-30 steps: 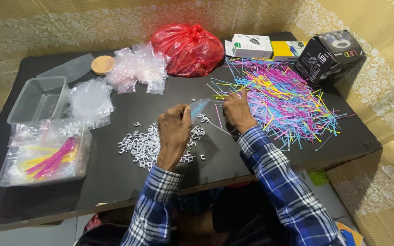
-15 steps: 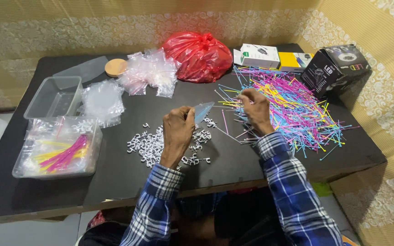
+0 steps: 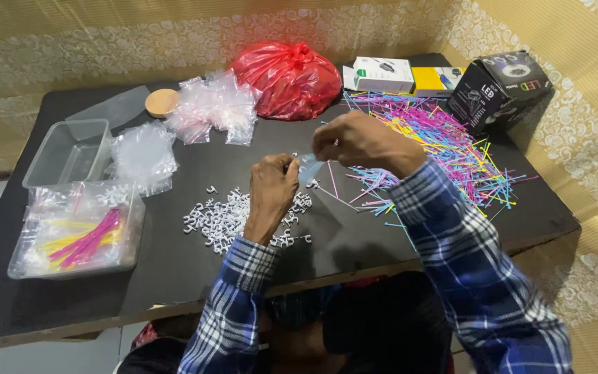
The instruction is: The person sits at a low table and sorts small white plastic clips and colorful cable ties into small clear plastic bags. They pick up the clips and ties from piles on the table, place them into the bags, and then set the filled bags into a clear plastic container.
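My left hand [image 3: 273,185] is closed on the lower edge of a small clear plastic bag [image 3: 309,167], held above a heap of small white plastic clips [image 3: 224,219] on the black table [image 3: 174,270]. My right hand [image 3: 361,142] is raised above the bag's top, fingers pinched together; what they hold is too small to tell. A big spread of thin coloured sticks [image 3: 437,142] in pink, blue and yellow lies just right of my right hand.
A clear tub [image 3: 77,232] with pink and yellow sticks in bags sits front left, an empty clear tub [image 3: 69,151] behind it. Crumpled clear bags [image 3: 212,111], a red plastic bag [image 3: 286,77], a round wooden lid [image 3: 161,102], a black box [image 3: 496,90] and small cartons [image 3: 385,73] line the back.
My right hand has lifted off the coloured sticks and moved left, up over the small bag. My left hand stayed over the white clips.
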